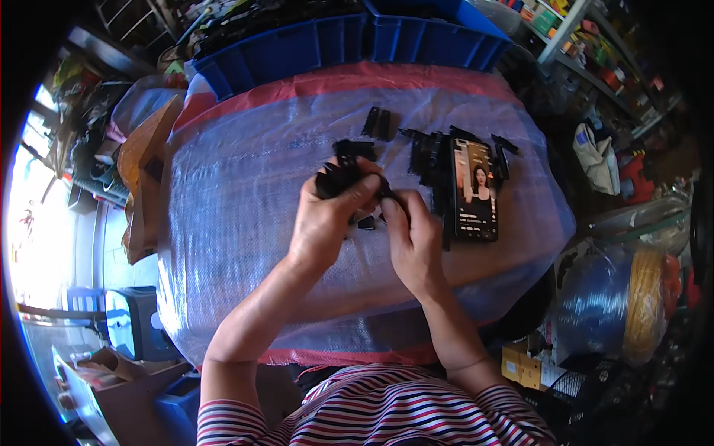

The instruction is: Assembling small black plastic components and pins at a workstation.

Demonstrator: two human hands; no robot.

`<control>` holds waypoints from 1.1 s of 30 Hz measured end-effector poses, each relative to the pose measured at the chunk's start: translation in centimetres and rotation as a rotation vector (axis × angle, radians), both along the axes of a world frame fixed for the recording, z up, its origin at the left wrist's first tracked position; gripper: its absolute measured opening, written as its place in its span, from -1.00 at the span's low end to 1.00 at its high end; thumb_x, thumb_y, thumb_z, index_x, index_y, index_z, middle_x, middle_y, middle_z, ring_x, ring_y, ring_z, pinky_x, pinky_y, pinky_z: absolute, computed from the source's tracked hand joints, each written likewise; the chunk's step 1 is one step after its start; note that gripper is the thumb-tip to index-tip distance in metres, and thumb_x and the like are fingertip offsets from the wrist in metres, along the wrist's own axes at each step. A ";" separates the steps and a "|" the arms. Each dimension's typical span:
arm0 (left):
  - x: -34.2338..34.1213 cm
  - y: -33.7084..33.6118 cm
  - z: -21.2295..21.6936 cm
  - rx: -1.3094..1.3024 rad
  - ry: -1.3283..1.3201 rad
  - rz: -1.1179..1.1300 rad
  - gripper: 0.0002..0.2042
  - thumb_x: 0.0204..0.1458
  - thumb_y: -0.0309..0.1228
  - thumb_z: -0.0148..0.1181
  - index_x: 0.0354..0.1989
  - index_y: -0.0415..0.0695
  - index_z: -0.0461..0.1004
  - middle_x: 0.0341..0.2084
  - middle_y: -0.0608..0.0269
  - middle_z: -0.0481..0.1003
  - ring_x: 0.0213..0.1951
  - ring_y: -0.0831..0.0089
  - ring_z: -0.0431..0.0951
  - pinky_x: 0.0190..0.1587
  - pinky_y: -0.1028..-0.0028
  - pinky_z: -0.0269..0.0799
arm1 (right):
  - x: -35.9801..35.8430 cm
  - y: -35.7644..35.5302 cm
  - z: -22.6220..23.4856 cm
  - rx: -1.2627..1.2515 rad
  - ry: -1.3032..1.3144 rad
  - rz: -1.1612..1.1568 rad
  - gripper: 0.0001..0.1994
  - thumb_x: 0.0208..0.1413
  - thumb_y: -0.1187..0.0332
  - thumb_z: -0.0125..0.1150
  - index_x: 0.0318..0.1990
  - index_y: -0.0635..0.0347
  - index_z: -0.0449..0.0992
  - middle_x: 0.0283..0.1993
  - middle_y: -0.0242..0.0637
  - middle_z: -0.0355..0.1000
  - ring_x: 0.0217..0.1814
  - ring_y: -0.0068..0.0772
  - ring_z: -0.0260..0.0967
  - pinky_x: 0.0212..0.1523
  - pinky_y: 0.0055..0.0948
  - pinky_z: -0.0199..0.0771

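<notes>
My left hand (320, 227) grasps a clump of black pieces (336, 180), thumb laid across it. My right hand (418, 241) has its thumb and fingers drawn together at the clump's right end, apparently pinching a dark bit there. The clump is up off the plastic sheet (238, 230), around the middle of the work surface.

To handle this well, I judge the left grip should be firm enough that no piece slides out, leaving the fine work to my right fingertips, with small movements and even pressure, since thin pieces could slip or bend.

Just beyond my hands lies a black strip (355, 148); farther off, 2 flat black pieces (377, 123) sit side by side. To the right, a phone (476, 189) rests by a black pile (427, 156). At the far edge stand 2 blue crates (282, 58).

My fingers cover most of the clump, so I can't count its pieces or make out their exact shape. The crates are cut off above.
</notes>
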State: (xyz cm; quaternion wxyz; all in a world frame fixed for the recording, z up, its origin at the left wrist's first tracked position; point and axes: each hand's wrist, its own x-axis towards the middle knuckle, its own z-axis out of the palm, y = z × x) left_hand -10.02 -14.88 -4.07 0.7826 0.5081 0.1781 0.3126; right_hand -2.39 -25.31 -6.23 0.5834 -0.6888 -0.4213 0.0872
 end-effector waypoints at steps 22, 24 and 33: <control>24.1 13.6 14.2 0.080 0.235 0.212 -0.43 -0.14 -0.15 0.15 0.07 -0.15 0.23 -0.06 0.04 0.23 -0.05 0.14 0.27 -0.14 0.02 0.33 | 2.9 -5.9 1.1 0.030 -0.441 0.022 -0.74 -0.09 0.54 0.19 -0.17 0.25 0.43 -0.16 -0.15 0.36 -0.13 -0.14 0.32 -0.12 -0.33 0.31; 22.5 12.6 12.3 0.203 0.144 0.202 -0.53 -0.16 -0.21 0.18 -0.03 -0.12 0.39 0.02 0.08 0.27 -0.03 0.24 0.34 -0.11 0.14 0.35 | 3.7 -6.9 0.5 0.046 -0.425 -0.001 -0.79 -0.09 0.56 0.18 -0.22 0.25 0.45 -0.23 -0.17 0.39 -0.18 -0.17 0.35 -0.16 -0.35 0.34; 4.7 11.2 -3.3 1.444 0.608 0.153 -0.76 -0.21 -0.41 0.24 -0.29 -0.11 0.54 -0.37 0.19 0.51 -0.41 0.36 0.50 -0.30 0.41 0.41 | 9.4 -1.4 3.7 -0.156 -0.765 0.074 -0.88 -0.07 0.57 0.06 -0.31 0.27 0.43 -0.39 -0.18 0.35 -0.23 -0.14 0.27 -0.19 -0.28 0.26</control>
